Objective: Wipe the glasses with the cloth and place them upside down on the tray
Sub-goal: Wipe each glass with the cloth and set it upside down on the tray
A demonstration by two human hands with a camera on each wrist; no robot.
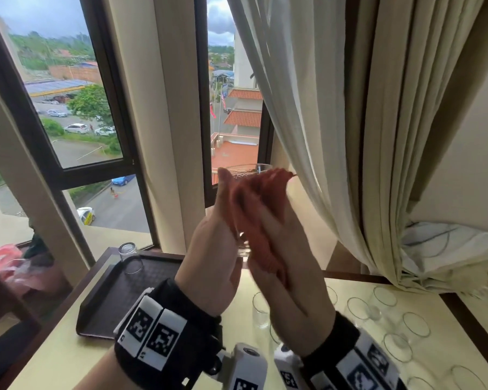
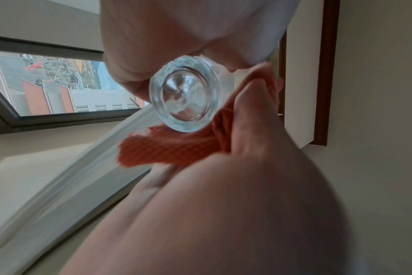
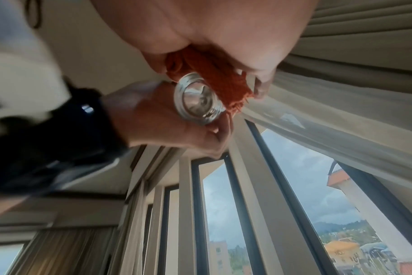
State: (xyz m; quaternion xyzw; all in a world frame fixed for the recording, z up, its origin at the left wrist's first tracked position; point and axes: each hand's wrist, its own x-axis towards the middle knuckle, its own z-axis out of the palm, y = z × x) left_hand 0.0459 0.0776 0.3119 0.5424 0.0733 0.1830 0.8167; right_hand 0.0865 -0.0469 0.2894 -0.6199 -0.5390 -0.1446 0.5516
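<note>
I hold a clear glass up in front of the window, mouth up, between both hands. My left hand grips it from the left, fingers curled round its lower part. My right hand holds the orange cloth against the glass's right side. In the wrist views the thick base of the glass faces the cameras, with the cloth pressed beside it. Below, one glass stands upside down at the far corner of the dark tray.
Several upright glasses stand on the yellow table to the right of and under my hands. A cream curtain hangs close on the right. The window frame is straight ahead. Pink cloth things lie at the left.
</note>
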